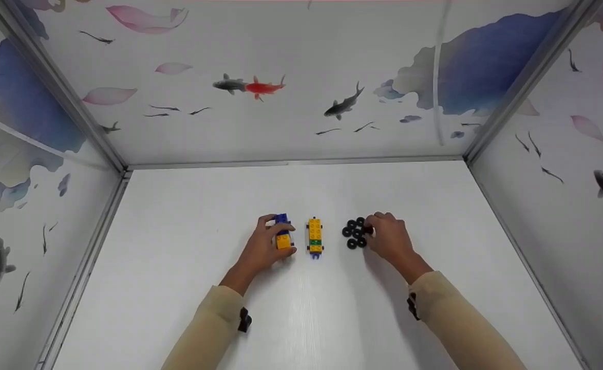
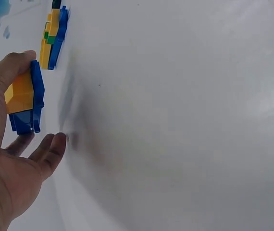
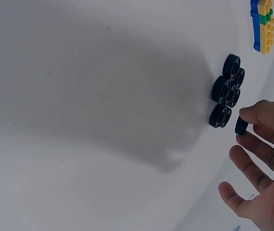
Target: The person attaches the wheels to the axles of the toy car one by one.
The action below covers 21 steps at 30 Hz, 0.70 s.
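My left hand [image 1: 268, 241] holds a blue and yellow toy-brick vehicle [image 1: 282, 240] between thumb and fingers. The left wrist view shows the vehicle's blue base [image 2: 38, 91] on its side, with the thumb at one end and fingertips at the other. To its right on the table lies a longer yellow brick vehicle [image 1: 315, 234] with a green band, a blue base and small side pegs. My right hand [image 1: 390, 234] pinches one black toy wheel [image 3: 241, 125] between thumb and index finger, its other fingers spread. Several more black wheels [image 1: 352, 243] lie clustered just left of that hand.
The white table [image 1: 188, 205] is bounded by a back wall [image 1: 301, 123] and side walls printed with fish and petals. Metal frame strips [image 1: 88, 267] run along the table's edges. Both sleeves are beige, with a dark wrist device [image 1: 245, 319] at the left cuff.
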Each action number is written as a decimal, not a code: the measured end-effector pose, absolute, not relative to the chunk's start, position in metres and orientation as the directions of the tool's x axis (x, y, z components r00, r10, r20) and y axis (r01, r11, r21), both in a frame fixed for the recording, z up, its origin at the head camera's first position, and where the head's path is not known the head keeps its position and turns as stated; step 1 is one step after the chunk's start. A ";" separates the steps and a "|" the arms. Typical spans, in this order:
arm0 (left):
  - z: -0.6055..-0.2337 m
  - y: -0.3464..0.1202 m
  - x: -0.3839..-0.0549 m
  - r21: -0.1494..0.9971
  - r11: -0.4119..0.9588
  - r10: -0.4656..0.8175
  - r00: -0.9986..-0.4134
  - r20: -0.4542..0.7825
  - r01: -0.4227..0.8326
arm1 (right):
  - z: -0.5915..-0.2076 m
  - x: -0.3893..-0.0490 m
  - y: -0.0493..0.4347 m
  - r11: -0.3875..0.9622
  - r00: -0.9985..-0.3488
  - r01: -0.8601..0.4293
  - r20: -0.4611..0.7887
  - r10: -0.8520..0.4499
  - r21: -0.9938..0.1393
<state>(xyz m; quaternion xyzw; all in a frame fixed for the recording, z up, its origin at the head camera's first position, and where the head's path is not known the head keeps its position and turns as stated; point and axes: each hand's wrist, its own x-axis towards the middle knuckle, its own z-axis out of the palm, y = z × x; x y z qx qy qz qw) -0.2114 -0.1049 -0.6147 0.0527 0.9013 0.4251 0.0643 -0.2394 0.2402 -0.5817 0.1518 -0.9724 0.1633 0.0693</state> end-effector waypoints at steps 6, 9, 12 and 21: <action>-0.612 -0.103 -0.211 0.834 0.551 0.133 -0.984 -0.115 -0.023 | -0.580 -0.239 0.237 0.892 -0.941 -0.327 0.197 -0.277 -0.311; -0.609 -0.102 -0.210 0.862 0.505 0.126 -0.985 -0.121 -0.041 | -0.579 -0.239 0.235 0.891 -0.941 -0.325 0.199 -0.273 -0.316; -0.606 -0.101 -0.209 0.893 0.447 0.132 -0.984 -0.119 -0.048 | -0.577 -0.239 0.232 0.888 -0.942 -0.324 0.202 -0.270 -0.325; -0.606 -0.102 -0.209 0.953 0.293 0.150 -0.981 -0.125 -0.077 | -0.571 -0.239 0.224 0.867 -0.954 -0.299 0.144 -0.263 -0.399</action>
